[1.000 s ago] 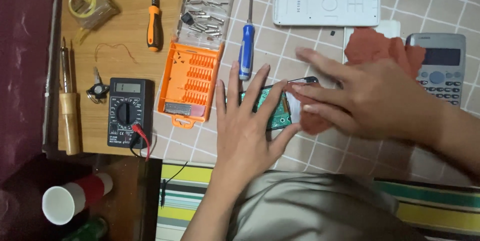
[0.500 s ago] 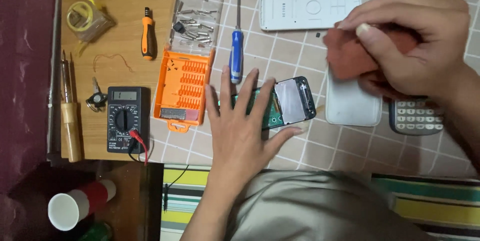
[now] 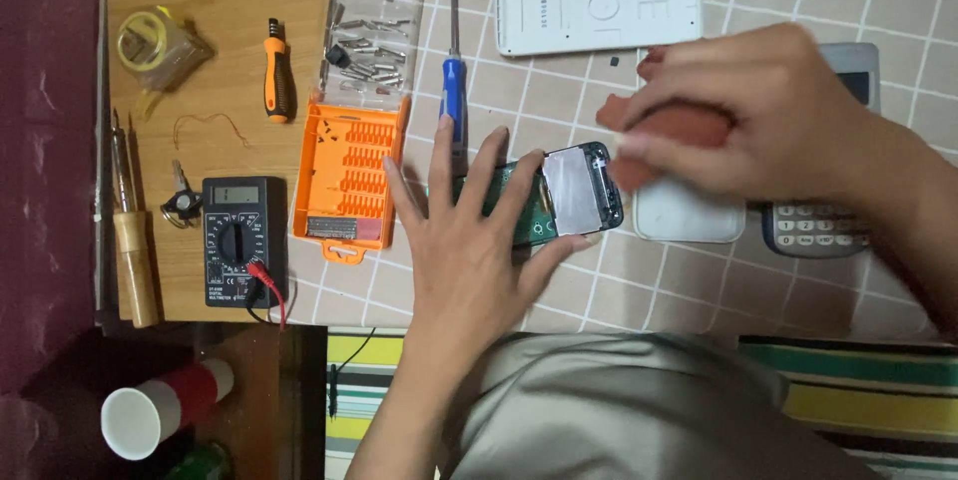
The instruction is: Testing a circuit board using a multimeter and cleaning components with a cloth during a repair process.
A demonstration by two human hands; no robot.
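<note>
Item: opened handheld device, green circuit board with silvery screen in a dark frame point(image 3: 564, 196), lying flat under the left hand point(image 3: 479, 240), whose spread fingers are pressing it down. Right hand point(image 3: 768, 116), just beyond the device's far end, is pinching a reddish-brown cloth point(image 3: 669, 131). Step judged: wiping the screen. Next move calls for light, even strokes while the left hand is bracing the board.

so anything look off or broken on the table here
The small device under the left hand lies opened, its green board and a silvery panel bare. A loose wire curls on the wood by the orange screwdriver. Nothing looks spilled.
</note>
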